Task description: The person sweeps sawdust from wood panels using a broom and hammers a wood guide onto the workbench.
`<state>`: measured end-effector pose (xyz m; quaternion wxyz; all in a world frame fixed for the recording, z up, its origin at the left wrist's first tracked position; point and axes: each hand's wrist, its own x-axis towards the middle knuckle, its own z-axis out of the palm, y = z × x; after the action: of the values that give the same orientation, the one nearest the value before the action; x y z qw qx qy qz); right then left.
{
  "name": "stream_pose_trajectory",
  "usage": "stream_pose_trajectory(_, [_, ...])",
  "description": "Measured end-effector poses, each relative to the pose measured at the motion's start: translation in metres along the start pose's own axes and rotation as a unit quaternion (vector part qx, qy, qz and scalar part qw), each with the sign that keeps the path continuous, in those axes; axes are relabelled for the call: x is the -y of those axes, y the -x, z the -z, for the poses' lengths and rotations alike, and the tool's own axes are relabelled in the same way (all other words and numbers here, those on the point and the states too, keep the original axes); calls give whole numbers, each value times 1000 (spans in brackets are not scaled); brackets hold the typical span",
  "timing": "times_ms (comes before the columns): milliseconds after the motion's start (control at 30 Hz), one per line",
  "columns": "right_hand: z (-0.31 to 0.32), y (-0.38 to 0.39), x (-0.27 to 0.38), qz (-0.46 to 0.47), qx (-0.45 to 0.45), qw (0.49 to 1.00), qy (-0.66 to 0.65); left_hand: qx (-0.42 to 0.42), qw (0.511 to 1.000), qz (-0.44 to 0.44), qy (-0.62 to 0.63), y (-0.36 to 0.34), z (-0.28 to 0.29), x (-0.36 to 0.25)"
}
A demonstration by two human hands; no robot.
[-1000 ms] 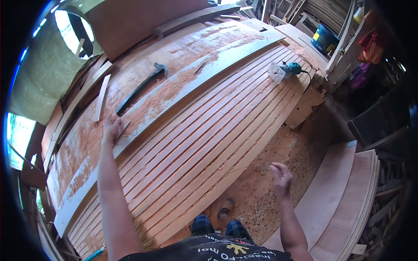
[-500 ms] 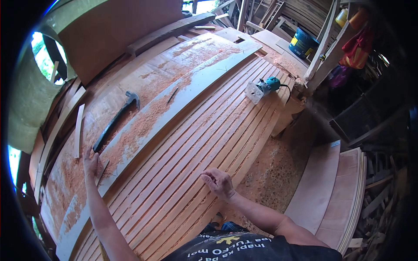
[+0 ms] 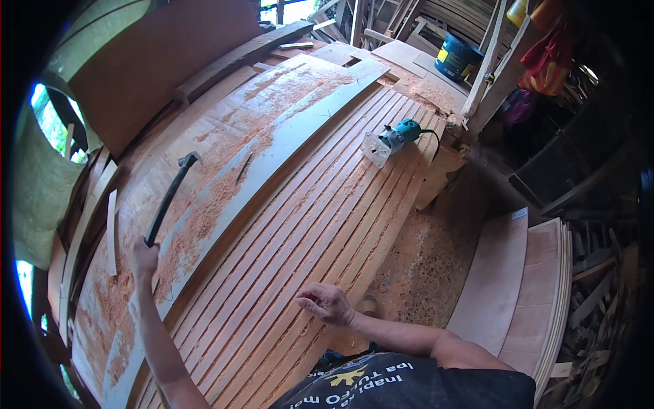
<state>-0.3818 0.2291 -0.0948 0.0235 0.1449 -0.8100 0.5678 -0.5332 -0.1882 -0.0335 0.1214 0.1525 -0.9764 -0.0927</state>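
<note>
Hammer in hand over a curved slatted panel in a sawdust-strewn workshop.

From the head camera, we see our left hand (image 3: 143,259) closed around the lower end of a dark hammer (image 3: 170,198), whose handle rises up and to the right with its head over the sawdust-covered boards (image 3: 204,146) at the panel's far side. Our right hand (image 3: 327,303) hovers loosely curled, fingers half bent and holding nothing, over the near slats of the slatted wooden surface (image 3: 327,204). A pale curved plank (image 3: 272,153) runs lengthwise between the sawdust-covered boards and the slats. A teal power router (image 3: 392,140) lies on the slats at the far right edge, well apart from both hands. A stack of plywood sheets (image 3: 524,286) sits to the right, and a blue bucket (image 3: 456,58) stands at the back.
</note>
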Motion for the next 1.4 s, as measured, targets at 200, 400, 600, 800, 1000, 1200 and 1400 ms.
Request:
stream_pose_trajectory(200, [45,-8,-19,53,40,989,-131,173,798,120,565,140,-6,-139])
stream_pose_trajectory(400, [146,-41,-9,214,-2,976,33,298,611,138,720,247,6,-282])
stream_pose_trajectory(600, [232,-74,-6,301,-94,946,73,482,538,85,686,273,12,-373])
stream_pose_trajectory(800, [298,-103,2,313,-239,917,70,571,510,-14,644,254,15,-433])
stream_pose_trajectory(1000, [390,-126,8,284,-359,877,145,562,483,-257,620,196,20,-470])
stream_pose_trajectory(1200, [473,-98,-29,44,-540,810,-223,217,831,-130,496,63,-61,-398])
stream_pose_trajectory(1400, [521,-113,-66,69,-491,855,-155,72,946,-165,268,-40,-120,-404])
